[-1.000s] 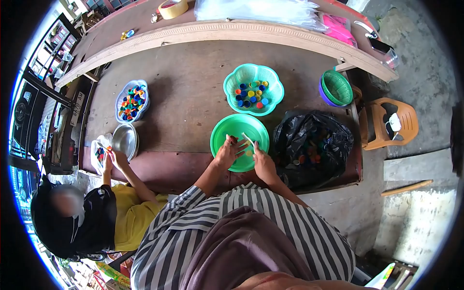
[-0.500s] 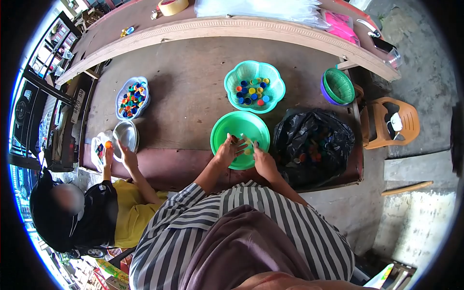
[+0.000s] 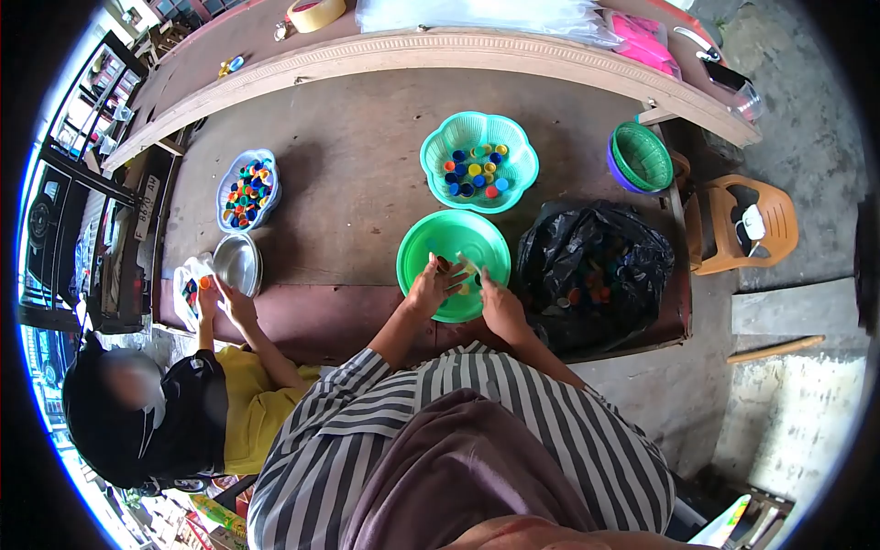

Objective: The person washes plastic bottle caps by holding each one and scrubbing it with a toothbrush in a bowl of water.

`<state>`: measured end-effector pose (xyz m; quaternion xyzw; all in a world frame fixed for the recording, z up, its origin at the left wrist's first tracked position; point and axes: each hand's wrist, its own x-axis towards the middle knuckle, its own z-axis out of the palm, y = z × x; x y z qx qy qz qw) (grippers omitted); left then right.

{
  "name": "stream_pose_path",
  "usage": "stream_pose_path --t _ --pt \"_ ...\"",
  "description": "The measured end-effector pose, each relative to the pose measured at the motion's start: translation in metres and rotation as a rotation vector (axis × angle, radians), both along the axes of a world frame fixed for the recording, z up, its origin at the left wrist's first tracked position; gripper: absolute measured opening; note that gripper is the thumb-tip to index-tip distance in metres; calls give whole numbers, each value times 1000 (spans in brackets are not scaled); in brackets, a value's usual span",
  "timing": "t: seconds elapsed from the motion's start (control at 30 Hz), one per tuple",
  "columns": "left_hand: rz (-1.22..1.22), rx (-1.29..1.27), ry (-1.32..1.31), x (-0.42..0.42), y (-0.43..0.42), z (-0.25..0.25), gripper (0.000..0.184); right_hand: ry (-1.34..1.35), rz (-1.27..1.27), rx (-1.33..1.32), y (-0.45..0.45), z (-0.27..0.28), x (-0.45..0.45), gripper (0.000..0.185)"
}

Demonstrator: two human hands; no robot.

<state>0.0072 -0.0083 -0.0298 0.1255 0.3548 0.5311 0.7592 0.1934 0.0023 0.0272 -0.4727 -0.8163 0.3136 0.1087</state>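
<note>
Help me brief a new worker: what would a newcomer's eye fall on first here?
Probably the bright green basin at the table's near side, with the wearer's left hand and right hand over it. Next, perhaps, the scalloped turquoise basket of colourful caps just beyond, and the crumpled black bag right of the basin, with more caps inside.

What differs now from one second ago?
The co-worker's right hand has moved rightward in the view, away from the small orange round cap at the co-worker's left hand. The wearer's left hand and right hand stay over the green round plastic basin; the pale thin tool now looks blurred.
</note>
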Motion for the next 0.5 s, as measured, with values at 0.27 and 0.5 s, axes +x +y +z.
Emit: stream_pose_path --t 0.27,0.5 --pt "33 -12 -23 0 3 11 41 -40 -76 -49 7 -1 -3 51" --pt "19 4 27 -9 3 3 44 50 22 -18 -1 -5 -2 51"
